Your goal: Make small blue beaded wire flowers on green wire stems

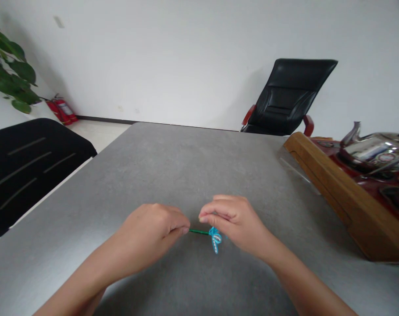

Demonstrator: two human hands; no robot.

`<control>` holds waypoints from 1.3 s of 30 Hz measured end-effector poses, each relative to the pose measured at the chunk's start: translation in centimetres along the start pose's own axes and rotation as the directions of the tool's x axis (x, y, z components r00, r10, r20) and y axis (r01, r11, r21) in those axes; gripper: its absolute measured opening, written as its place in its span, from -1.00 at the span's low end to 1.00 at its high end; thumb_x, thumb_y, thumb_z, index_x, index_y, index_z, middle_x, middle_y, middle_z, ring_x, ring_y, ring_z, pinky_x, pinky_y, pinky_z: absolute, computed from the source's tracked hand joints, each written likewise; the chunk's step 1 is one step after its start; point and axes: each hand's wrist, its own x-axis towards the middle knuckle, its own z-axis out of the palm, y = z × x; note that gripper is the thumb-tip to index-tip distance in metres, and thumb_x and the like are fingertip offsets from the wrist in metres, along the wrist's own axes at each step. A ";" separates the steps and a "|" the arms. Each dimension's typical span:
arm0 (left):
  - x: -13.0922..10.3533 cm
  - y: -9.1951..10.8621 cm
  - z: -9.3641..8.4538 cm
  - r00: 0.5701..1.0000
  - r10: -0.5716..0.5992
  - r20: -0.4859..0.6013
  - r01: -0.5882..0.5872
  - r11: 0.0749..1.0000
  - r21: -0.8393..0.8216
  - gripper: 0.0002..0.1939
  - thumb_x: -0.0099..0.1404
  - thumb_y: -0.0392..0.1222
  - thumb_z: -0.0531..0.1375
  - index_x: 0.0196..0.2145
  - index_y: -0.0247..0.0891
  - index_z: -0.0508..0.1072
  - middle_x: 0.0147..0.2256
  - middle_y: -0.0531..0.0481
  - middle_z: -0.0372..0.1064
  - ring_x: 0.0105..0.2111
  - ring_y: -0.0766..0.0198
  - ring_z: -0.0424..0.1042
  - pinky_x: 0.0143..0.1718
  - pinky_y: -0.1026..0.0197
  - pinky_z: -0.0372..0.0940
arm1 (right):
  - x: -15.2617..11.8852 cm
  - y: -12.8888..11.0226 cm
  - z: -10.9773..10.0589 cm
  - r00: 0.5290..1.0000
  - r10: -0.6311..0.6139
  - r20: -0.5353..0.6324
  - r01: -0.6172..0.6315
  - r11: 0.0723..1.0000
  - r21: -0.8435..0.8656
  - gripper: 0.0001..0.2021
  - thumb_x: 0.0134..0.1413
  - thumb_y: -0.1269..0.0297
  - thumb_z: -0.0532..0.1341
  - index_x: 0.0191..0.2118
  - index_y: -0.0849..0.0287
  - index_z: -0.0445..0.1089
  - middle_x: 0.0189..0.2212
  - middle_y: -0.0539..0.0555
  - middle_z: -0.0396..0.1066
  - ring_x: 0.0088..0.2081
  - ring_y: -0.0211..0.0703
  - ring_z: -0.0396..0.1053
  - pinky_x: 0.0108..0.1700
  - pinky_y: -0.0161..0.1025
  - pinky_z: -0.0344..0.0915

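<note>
Between the fingertips of my left hand (155, 235) is the green stem of a small craft flower (215, 239). The stem points right and ends in bright blue petals or loops set with white, pearl-like beads. My right hand (235, 221) hovers just above and beside the blue end, thumb and index finger pinched together. Whatever is in that pinch, if anything, is too small to make out. Part of the blue end is hidden behind the right hand.
Both hands are over a grey table (193, 166). To the right a wooden tea tray (344, 197) bears a shiny metal kettle (377, 149). A black chair (288, 96) stands behind the table, another chair (31, 162) at left, near a plant (12, 66) and a fire extinguisher (63, 109).
</note>
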 end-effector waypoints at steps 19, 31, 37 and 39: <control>0.6 -0.3 0.0 0.907 -0.198 -0.372 0.158 0.978 -0.136 -0.76 0.33 -0.17 0.05 -0.33 -0.20 0.51 -0.45 0.06 0.44 -0.44 0.31 0.37 -0.40 0.32 0.17 | -1.1 -1.8 1.4 0.970 -0.190 -0.153 0.119 0.916 -0.384 -0.80 0.20 0.39 0.09 -0.36 0.18 0.46 -0.57 -0.03 0.32 -0.55 -0.31 0.25 -0.46 -0.32 0.08; 1.0 -0.7 -0.2 0.895 -0.337 -0.293 0.181 0.873 -0.452 -0.73 0.27 -0.08 0.09 -0.41 -0.27 0.49 -0.57 0.12 0.25 -0.52 0.36 0.25 -0.49 0.35 0.11 | -0.8 -0.6 1.9 0.993 -0.039 -0.112 0.014 0.975 -0.221 -0.81 0.20 0.40 0.07 -0.33 0.17 0.42 -0.51 -0.03 0.35 -0.45 -0.30 0.30 -0.36 -0.36 0.12; 0.9 -0.4 -0.3 0.922 -0.315 -0.225 0.156 0.834 -0.528 -0.74 0.26 -0.07 0.11 -0.42 -0.28 0.49 -0.57 0.11 0.24 -0.52 0.37 0.21 -0.50 0.35 0.09 | -0.3 0.7 2.1 0.989 0.069 -0.130 -0.081 0.992 -0.094 -0.85 0.15 0.37 0.13 -0.37 0.17 0.44 -0.56 -0.06 0.35 -0.49 -0.31 0.28 -0.38 -0.36 0.12; 0.8 -0.3 -0.4 0.940 -0.278 -0.197 0.131 0.830 -0.542 -0.75 0.27 -0.10 0.10 -0.42 -0.29 0.49 -0.57 0.11 0.24 -0.52 0.37 0.21 -0.50 0.36 0.10 | -0.3 1.3 2.2 0.978 0.145 -0.147 -0.145 0.989 0.014 -0.85 0.13 0.34 0.15 -0.41 0.18 0.44 -0.60 -0.07 0.32 -0.53 -0.32 0.24 -0.44 -0.37 0.10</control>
